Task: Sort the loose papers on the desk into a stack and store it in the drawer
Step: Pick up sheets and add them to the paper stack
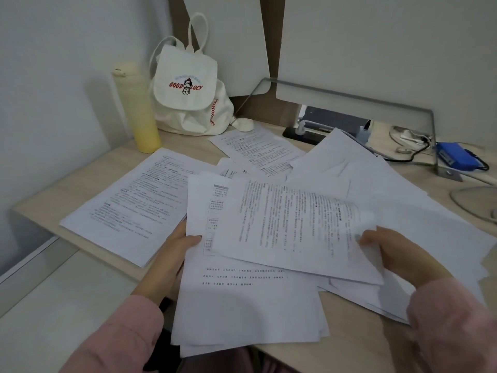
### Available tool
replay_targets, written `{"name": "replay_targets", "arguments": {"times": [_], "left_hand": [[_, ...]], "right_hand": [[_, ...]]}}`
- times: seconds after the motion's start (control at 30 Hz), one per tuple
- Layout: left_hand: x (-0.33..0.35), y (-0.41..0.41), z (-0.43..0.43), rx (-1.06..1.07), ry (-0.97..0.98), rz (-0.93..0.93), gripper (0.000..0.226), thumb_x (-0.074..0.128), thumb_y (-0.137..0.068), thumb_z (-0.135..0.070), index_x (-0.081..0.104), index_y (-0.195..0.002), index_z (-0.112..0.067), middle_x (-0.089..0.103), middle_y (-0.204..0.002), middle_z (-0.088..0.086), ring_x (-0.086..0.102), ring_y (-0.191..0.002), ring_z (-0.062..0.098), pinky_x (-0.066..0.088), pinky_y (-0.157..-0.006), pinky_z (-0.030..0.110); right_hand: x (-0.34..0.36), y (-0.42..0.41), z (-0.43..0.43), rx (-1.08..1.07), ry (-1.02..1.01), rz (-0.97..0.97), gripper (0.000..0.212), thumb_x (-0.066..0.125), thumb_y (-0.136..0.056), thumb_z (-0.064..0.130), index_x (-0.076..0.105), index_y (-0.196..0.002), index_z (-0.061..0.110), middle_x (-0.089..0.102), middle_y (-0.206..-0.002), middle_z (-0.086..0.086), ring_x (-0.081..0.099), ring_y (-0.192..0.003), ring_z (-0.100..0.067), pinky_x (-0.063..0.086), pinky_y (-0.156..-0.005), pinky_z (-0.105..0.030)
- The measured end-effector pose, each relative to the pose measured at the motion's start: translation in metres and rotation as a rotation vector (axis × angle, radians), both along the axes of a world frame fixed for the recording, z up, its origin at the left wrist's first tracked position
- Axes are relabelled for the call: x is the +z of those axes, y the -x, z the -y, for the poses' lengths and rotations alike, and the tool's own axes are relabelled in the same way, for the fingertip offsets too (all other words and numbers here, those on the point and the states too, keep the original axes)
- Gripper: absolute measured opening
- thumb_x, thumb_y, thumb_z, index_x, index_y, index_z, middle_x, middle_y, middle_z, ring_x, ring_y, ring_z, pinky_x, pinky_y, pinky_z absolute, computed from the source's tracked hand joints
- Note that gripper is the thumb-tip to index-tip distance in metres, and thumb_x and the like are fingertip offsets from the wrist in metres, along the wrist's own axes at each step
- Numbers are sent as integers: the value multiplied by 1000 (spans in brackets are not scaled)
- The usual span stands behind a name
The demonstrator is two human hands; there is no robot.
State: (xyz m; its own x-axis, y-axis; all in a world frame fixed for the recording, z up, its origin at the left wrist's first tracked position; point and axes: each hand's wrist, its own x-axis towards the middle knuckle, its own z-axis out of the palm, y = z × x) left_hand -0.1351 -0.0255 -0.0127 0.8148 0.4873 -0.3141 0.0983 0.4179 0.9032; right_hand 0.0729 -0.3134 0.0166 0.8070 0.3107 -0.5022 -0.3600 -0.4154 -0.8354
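Yellow bottle point(139, 114) and white cloth backpack point(188, 87) stand at the back left of the pale wood desk point(107, 168). In front of them lies 1 fairly square pile of printed papers point(126, 205), flat on the desk.

Just right of that pile, the left hand point(174, 254) grips a fanned bundle point(242, 305) by its left edge, thumb on top and fingers out of sight beneath. The bundle overhangs the near edge of the desk and its sheets are skewed.

A printed sheet point(295, 227) lies crosswise over the bundle, turned a quarter against the sheets under it. The right hand point(398, 254) pinches its right edge.

Right of that, several loose sheets point(376, 184) are spread overlapping towards the back, and 1 more printed page point(258, 149) lies near the backpack. No drawer is in view.

The step looks like adding this sheet to the bundle. To do it well, I would turn it to match the sheets below, then slide it under the left thumb so that 1 hand pins everything. Tapping the bundle's long edge on the desk before reaching for the next sheet should square it; lifting thin paper by 1 corner risks a crease.
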Motion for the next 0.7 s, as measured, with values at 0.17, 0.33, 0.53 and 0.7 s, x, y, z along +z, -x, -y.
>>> {"name": "replay_targets", "arguments": {"times": [0.17,0.33,0.53,0.7], "left_hand": [[-5,-1,-8,-37,-68,-16,48,43,-91,4,51,-130,-23,65,-119,0,65,-101,17,54,-75,31],[-5,-3,-7,-86,-127,-11,49,42,-89,8,63,-106,-34,70,-111,-6,67,-101,15,53,-83,32],[-3,-10,-5,-91,-180,-118,22,50,-94,-18,60,-113,-15,68,-107,5,65,-95,19,56,-77,23],[-8,-6,-6,-208,-367,-180,55,67,-79,-33,51,-129,-17,62,-126,2,60,-113,18,47,-99,43]], "right_hand": [[23,-22,-9,127,434,258,17,52,-84,0,54,-67,3,55,-75,-15,50,-65,-26,36,-60,-29],[29,-28,-56,424,749,503,11,54,-87,17,55,-90,7,53,-94,-9,47,-86,-23,34,-75,-29],[18,-5,-127,609,806,849,33,44,-91,24,48,-122,14,62,-108,-11,54,-89,-25,36,-69,-28],[2,16,-161,614,623,1166,37,44,-90,13,47,-128,13,62,-107,-11,52,-96,-27,35,-74,-31]]}}
